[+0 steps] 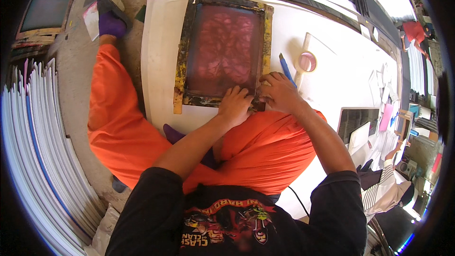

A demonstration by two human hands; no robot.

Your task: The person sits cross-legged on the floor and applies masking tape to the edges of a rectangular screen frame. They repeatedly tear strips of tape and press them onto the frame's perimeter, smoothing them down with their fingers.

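Observation:
A screen printing frame [223,50] lies on the white board in front of me, its dark reddish mesh edged by worn wood with black and yellow stains. My left hand [235,106] is at its near bar, fingers bent over the bar close to the right corner; the thumb is hidden. Bent fingers of my right hand [280,93] close at that same corner, with a small pale bit between them that I cannot make out. Just beyond the right hand lies a blue cutter knife [286,70]. Beside it a roll of clear tape [307,61] rests on the board.
The large white board [159,71] spreads under the frame. Stacked sheets [40,151] stand along the left, below another framed screen [46,10]. To the right are a dark panel [358,122] and loose papers [386,135]. A person with a striped sleeve [386,187] works at lower right.

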